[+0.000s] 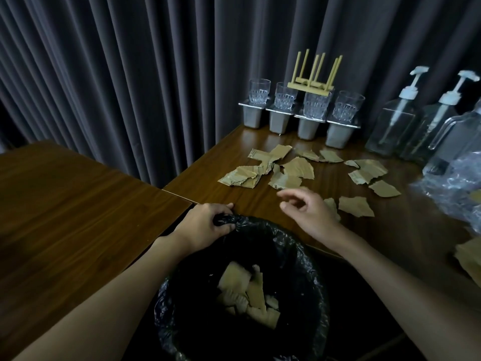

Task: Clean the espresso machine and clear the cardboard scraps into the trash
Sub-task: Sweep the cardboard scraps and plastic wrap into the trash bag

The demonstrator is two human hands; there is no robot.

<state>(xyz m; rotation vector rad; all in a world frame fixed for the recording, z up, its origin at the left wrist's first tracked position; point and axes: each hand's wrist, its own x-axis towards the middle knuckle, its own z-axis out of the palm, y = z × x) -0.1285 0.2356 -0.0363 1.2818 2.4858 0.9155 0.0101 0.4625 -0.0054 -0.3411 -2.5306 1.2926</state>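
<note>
A trash bin lined with a black plastic bag (299, 256) stands below the table edge, with several cardboard scraps (247, 293) lying inside it. My left hand (205, 225) grips the bag's rim at its far left side. My right hand (307, 209) hovers over the table edge just above the bin, fingers loosely curled and holding nothing. Several torn brown cardboard scraps (296, 170) lie scattered on the dark wooden table (223, 155) beyond my right hand. No espresso machine is in view.
Glass tumblers (259, 91) stand on metal containers (278, 121) at the table's back, with a wooden rack on top. Pump bottles (395, 121) and crumpled clear plastic (453, 188) sit at the right. A second wooden table (65, 204) is at the left. A dark curtain hangs behind.
</note>
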